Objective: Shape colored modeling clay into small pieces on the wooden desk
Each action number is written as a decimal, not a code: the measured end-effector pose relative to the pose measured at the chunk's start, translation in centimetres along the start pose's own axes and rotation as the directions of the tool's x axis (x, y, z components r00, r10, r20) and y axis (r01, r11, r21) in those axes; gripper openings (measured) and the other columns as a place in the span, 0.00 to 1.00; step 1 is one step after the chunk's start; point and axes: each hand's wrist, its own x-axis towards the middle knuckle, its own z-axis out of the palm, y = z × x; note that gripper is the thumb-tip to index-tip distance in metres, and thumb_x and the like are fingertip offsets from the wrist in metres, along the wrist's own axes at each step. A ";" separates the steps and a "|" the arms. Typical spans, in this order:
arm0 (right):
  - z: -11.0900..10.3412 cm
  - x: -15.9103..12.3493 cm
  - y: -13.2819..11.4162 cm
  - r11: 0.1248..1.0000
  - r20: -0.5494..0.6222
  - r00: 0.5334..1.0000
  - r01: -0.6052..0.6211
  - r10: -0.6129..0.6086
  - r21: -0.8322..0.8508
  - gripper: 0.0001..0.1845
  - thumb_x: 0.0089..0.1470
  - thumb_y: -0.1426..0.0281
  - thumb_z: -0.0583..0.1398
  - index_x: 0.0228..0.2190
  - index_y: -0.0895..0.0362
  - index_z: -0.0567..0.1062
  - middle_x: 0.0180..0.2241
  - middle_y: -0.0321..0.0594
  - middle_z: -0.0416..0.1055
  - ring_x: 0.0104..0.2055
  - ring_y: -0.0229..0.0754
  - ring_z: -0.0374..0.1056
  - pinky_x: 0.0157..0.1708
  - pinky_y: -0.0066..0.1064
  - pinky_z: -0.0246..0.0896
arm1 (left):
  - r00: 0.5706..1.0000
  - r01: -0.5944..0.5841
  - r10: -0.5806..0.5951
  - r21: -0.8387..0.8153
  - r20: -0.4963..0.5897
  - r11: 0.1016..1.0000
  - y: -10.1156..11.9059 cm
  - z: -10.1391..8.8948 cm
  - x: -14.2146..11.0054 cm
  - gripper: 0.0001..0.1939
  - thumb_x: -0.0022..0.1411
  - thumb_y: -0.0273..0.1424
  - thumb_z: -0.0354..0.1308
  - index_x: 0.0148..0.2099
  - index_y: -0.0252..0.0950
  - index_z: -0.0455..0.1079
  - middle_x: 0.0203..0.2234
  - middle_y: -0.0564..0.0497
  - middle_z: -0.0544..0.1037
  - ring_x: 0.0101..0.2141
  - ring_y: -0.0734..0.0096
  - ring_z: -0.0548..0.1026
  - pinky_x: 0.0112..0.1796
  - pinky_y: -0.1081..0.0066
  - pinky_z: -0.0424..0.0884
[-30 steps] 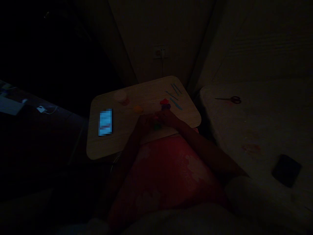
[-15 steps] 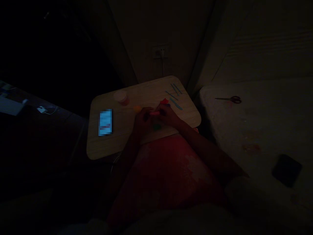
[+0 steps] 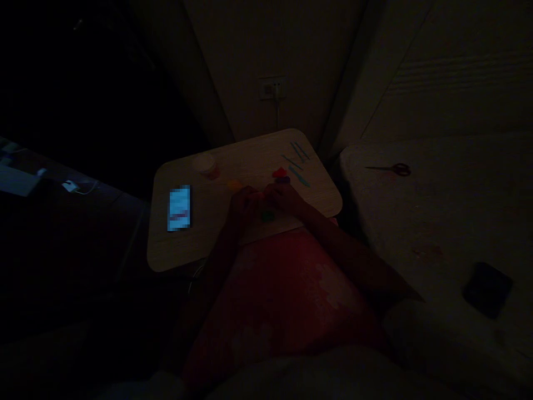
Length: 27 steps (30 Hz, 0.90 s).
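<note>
In the dim light, my left hand (image 3: 244,203) and my right hand (image 3: 283,196) meet over the near part of a small wooden table (image 3: 216,216). Between their closed fingertips shows a small reddish-orange piece of modelling clay (image 3: 260,195), mostly hidden by the fingers. An orange lump (image 3: 234,185) lies just beyond my left hand. Past my right hand are a red lump (image 3: 280,173) and a dark purple one (image 3: 283,180). A green lump (image 3: 267,215) sits between my wrists on the table.
Several thin blue tools (image 3: 298,164) lie at the table's far right. A pale-lidded tub (image 3: 205,165) stands at the back left, and a lit phone (image 3: 179,208) lies on the left. Scissors (image 3: 391,169) and a dark square object (image 3: 488,290) rest on the pale surface at right.
My hands have drawn closer together around the piece, and less of it shows. The purple lump is more exposed beyond my right hand. The lumps on the table have stayed in place.
</note>
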 end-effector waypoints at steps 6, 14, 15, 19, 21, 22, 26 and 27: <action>0.0 -0.1 -0.1 0.998 -0.012 1.000 0.002 -0.002 0.059 0.33 0.64 0.40 0.50 0.27 0.56 0.72 0.22 0.35 0.64 0.24 0.37 0.59 0.26 0.30 0.54 | 0.998 0.058 -0.057 0.023 -0.015 0.998 -0.4 0.0 0.1 0.22 0.71 0.40 0.51 0.25 0.38 0.68 0.19 0.53 0.70 0.24 0.69 0.67 0.29 0.68 0.64; 0.1 0.1 -0.2 0.987 -0.090 0.996 -0.011 0.026 0.163 0.27 0.61 0.42 0.56 0.36 0.54 0.71 0.27 0.36 0.68 0.27 0.37 0.63 0.27 0.29 0.59 | 0.997 0.025 -0.027 -0.032 -0.076 0.999 0.3 0.1 0.4 0.10 0.62 0.39 0.63 0.38 0.37 0.76 0.33 0.49 0.81 0.36 0.67 0.77 0.40 0.68 0.73; 0.2 0.1 -0.1 0.981 -0.096 0.994 -0.025 0.044 0.191 0.27 0.61 0.42 0.56 0.37 0.54 0.70 0.27 0.35 0.67 0.26 0.37 0.62 0.26 0.29 0.59 | 0.996 0.027 -0.030 -0.037 -0.084 0.999 0.2 0.2 0.4 0.10 0.62 0.39 0.63 0.38 0.37 0.76 0.33 0.49 0.81 0.36 0.67 0.77 0.40 0.68 0.73; 0.4 0.2 0.1 0.970 -0.085 0.995 -0.028 0.050 0.241 0.26 0.61 0.43 0.56 0.39 0.53 0.69 0.27 0.35 0.66 0.26 0.36 0.61 0.25 0.29 0.59 | 0.993 0.048 -0.052 -0.036 -0.106 0.998 0.1 0.2 0.2 0.13 0.62 0.43 0.64 0.37 0.37 0.73 0.31 0.50 0.79 0.33 0.68 0.75 0.36 0.70 0.71; 0.4 0.2 0.1 0.972 -0.082 0.996 -0.016 0.036 0.233 0.25 0.61 0.44 0.56 0.39 0.54 0.69 0.27 0.35 0.66 0.26 0.37 0.61 0.25 0.30 0.59 | 0.994 0.053 -0.055 -0.023 -0.099 0.998 0.2 0.1 0.2 0.15 0.67 0.43 0.58 0.35 0.38 0.72 0.28 0.51 0.77 0.31 0.69 0.73 0.34 0.70 0.69; 0.3 0.2 0.1 0.974 -0.082 0.996 -0.018 0.038 0.226 0.25 0.61 0.44 0.56 0.39 0.54 0.70 0.27 0.35 0.66 0.26 0.37 0.62 0.26 0.30 0.59 | 0.993 0.053 -0.054 -0.013 -0.102 0.999 0.3 0.0 0.1 0.17 0.70 0.43 0.54 0.34 0.38 0.71 0.27 0.52 0.76 0.29 0.70 0.71 0.33 0.70 0.68; 0.2 0.2 0.0 0.987 -0.089 0.995 -0.031 0.045 0.159 0.23 0.61 0.46 0.56 0.38 0.53 0.70 0.28 0.36 0.66 0.28 0.39 0.63 0.27 0.31 0.61 | 0.990 0.029 -0.023 0.046 -0.136 0.998 0.3 -0.3 0.1 0.21 0.73 0.39 0.48 0.29 0.37 0.68 0.23 0.52 0.72 0.26 0.70 0.68 0.32 0.68 0.66; 0.2 0.2 0.0 0.989 -0.087 0.996 -0.022 0.036 0.146 0.22 0.62 0.47 0.56 0.37 0.53 0.70 0.28 0.36 0.67 0.28 0.39 0.63 0.28 0.31 0.61 | 0.991 0.031 -0.023 0.054 -0.132 0.998 0.3 -0.3 0.1 0.20 0.73 0.38 0.49 0.28 0.37 0.68 0.22 0.52 0.72 0.26 0.70 0.68 0.32 0.68 0.66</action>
